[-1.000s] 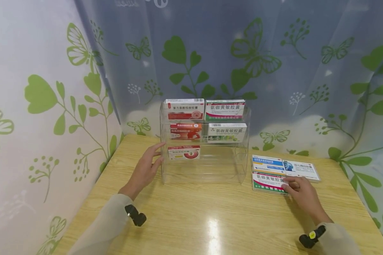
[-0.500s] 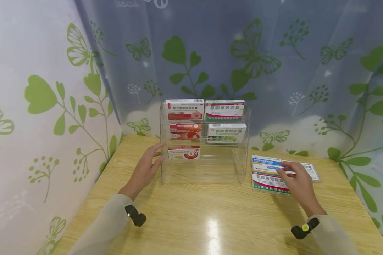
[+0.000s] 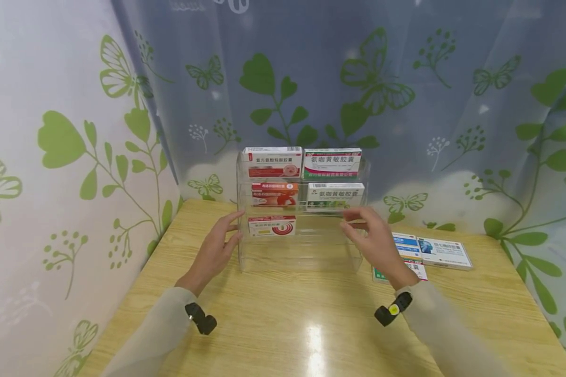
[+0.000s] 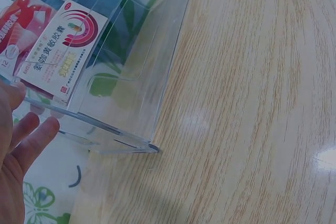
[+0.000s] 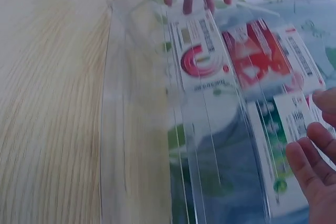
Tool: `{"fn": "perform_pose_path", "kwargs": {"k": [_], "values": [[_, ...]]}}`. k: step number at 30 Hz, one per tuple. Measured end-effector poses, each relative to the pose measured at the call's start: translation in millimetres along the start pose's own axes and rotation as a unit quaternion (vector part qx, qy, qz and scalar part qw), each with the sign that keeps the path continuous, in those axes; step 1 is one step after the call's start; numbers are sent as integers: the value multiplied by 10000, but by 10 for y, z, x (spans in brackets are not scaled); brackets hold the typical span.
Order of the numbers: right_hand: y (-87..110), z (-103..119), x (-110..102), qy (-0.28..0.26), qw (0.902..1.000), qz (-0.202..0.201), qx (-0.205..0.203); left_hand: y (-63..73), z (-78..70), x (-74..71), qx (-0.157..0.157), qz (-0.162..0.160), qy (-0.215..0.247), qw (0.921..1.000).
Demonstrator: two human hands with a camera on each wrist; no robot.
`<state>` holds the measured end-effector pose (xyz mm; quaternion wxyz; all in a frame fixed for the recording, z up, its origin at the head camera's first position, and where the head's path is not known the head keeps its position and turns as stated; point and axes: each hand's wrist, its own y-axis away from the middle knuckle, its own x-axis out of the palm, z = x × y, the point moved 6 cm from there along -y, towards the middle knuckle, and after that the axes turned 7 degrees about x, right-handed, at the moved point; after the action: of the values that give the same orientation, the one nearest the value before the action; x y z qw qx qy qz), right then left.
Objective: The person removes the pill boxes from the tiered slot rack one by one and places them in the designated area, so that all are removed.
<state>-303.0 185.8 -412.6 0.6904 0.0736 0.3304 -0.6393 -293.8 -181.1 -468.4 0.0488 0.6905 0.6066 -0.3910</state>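
Note:
A clear tiered display rack (image 3: 302, 262) stands on the table, with medicine boxes on its tiers. My left hand (image 3: 212, 254) rests its fingers against the rack's left side, beside a white box with red rings (image 4: 63, 48). Over the rack's right end is my right hand (image 3: 377, 243), fingers loosely extended and holding nothing. Above it on the middle tier sits a white-and-green box (image 3: 336, 195); a red box (image 3: 273, 195) shares that tier. The top tier bears a white-and-red box (image 3: 271, 161) and a white box with magenta and green bands (image 3: 332, 161).
Right of the rack, several medicine boxes lie flat on the wooden table (image 3: 273, 324): a blue-and-white box (image 3: 407, 241), a white box with a blue picture (image 3: 445, 253) and a green-edged box (image 3: 417, 270), partly behind my right wrist. Patterned curtain (image 3: 292, 68) hangs behind.
My right hand has moved left from the boxes lying on the table to the rack's right end, carrying nothing. My left hand has stayed at the rack's left side.

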Motion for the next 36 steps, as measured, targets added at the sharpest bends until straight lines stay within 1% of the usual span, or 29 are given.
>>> {"fn": "perform_pose_path", "kwargs": {"k": [4, 7, 9, 12, 19, 22, 27, 30, 33, 36], "values": [[-105, 182, 294, -307, 9989, 320, -154, 1, 0, 2, 23, -3, -10, 10000], [-168, 256, 505, -427, 9973, 567, -187, -1, -4, -3, 51, -20, -22, 10000], [-206, 268, 629, -457, 9964, 692, -154, -2, -6, -5, 64, -22, -27, 10000], [-259, 269, 781, -355, 9960, 815, -45, -3, -7, -6, 69, -28, -13, 10000], [-349, 213, 1017, 249, 9941, 1028, 244, -3, -7, -3, 73, -11, -33, 10000], [-359, 224, 1085, 404, 9931, 1074, 222, -1, -5, 0, 77, -8, -14, 10000], [-351, 269, 1178, 743, 9920, 1016, 14, 6, 6, 5, 69, 2, -4, 10000], [-349, 250, 1185, 747, 9931, 900, 15, 7, 8, 5, 91, -15, 0, 10000], [-358, 260, 1093, 538, 9963, 675, -8, 4, 5, 5, 139, -45, 9, 9999], [-379, 281, 909, 257, 9986, 455, -85, 1, 5, 2, 173, -67, 0, 9998]]}}
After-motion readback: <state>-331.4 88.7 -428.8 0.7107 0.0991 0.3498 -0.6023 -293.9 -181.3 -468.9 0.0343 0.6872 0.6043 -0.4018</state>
